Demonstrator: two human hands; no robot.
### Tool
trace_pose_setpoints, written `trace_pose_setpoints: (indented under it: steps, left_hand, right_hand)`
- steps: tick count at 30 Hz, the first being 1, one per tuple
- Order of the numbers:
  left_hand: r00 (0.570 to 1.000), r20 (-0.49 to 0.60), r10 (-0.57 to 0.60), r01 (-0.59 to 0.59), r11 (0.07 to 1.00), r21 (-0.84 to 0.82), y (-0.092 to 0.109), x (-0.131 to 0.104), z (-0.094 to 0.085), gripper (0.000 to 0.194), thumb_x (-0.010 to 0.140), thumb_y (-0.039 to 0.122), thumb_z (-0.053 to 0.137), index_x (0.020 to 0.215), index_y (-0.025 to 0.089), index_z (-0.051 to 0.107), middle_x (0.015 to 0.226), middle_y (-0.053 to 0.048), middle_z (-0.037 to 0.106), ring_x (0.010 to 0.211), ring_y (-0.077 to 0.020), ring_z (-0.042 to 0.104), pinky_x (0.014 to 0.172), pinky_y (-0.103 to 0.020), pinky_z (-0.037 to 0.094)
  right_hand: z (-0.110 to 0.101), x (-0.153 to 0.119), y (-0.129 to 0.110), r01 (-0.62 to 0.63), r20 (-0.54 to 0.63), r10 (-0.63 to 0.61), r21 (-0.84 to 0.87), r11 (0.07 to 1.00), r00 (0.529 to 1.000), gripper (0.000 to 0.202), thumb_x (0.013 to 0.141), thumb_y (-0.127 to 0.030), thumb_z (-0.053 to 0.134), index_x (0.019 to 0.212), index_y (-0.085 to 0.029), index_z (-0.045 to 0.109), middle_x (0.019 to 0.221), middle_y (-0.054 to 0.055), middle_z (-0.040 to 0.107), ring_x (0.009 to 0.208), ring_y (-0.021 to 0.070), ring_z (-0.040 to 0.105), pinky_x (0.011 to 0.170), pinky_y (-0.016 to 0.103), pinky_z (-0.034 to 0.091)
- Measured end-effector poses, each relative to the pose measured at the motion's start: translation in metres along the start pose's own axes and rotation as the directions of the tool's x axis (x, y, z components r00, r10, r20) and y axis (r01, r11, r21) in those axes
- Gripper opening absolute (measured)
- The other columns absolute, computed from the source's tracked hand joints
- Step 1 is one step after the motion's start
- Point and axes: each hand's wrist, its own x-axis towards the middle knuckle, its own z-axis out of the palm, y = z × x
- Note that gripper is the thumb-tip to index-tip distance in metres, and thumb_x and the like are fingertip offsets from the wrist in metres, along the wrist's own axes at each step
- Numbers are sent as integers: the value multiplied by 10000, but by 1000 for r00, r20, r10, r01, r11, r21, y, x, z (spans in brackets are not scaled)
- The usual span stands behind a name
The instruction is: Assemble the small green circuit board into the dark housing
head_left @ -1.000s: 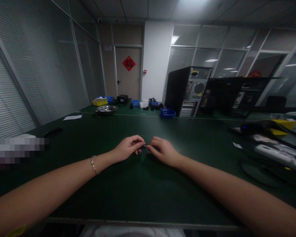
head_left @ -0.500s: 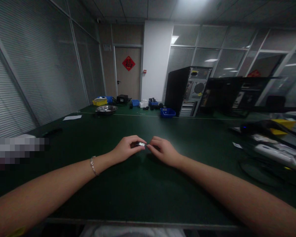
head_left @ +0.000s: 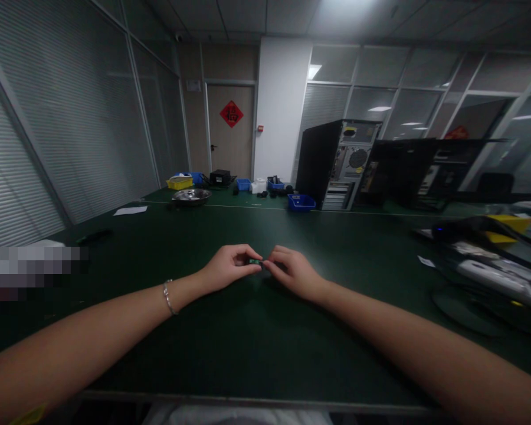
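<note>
Nearest, pale cloth [head_left: 239,415] shows below the front edge of the dark green table [head_left: 256,348], and 2 bare forearms reach in over the top from either side. The left wrist wears a silver bracelet [head_left: 169,297]. Out ahead, near the middle of the table, the left hand [head_left: 228,265] pinches a small green part [head_left: 254,261] between its thumb and fingers (too small to say just what it is). The right hand [head_left: 295,273] has its thumb and forefinger closed on the dark right end of that part, so the 2 hands hold it between them, fingertips nearly meeting. Well to the right lies a loop of black cable [head_left: 462,321], with a white slip [head_left: 426,261] just beyond it. Farther off on the left is a sheet of paper [head_left: 131,211], then a shiny metal bowl [head_left: 192,202]. Along the far side stand a blue tray [head_left: 301,206], a tall black computer [head_left: 321,165] just beside it and a yellow bin [head_left: 179,185]. Behind everything, a red diamond sign [head_left: 232,114] hangs on a door [head_left: 230,150].
</note>
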Motion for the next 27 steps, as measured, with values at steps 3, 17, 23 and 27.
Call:
trace_pose_setpoints:
  steps: [3, 17, 23, 27]
  left_hand:
    - [1000, -2, -29, 29, 996, -86, 1, 1, 0, 273, 769, 301, 698, 974, 132, 637, 810, -27, 652, 696, -132, 605, 616, -234, 469]
    - [1000, -17, -8, 6, 992, -124, -4, 2, 0, 306, 761, 300, 705, 1009, 133, 642, 930, -61, 673, 823, -174, 644, 729, -297, 524]
    - [1000, 17, -17, 18, 993, -114, -1, 1, -2, 290, 766, 288, 698, 1012, 141, 654, 924, -50, 664, 776, -152, 627, 694, -272, 513]
    - [998, 37, -43, 48, 987, -156, 0, 1, -2, 283, 763, 261, 702, 1016, 141, 661, 867, -37, 664, 746, -141, 625, 674, -255, 504]
  right_hand:
    - [0, 0, -1, -1, -7, 1, 5, 1000, 1000, 254, 957, -310, 454, 859, -172, 643, 831, 42, 566, 740, 144, 539, 666, 254, 425]
    - [0, 0, 0, 27, 13, -27, 26, 999, 1000, 231, 954, -281, 461, 859, -159, 632, 830, 41, 565, 740, 143, 542, 669, 254, 419]
    - [0, -2, 2, 55, 18, -55, 33, 998, 998, 227, 954, -285, 462, 856, -165, 628, 845, 42, 569, 757, 145, 548, 677, 254, 420]
    - [-1, -1, 0, 75, 15, -76, 54, 996, 997, 235, 958, -277, 454, 851, -163, 629, 828, 41, 567, 750, 145, 546, 686, 260, 422]
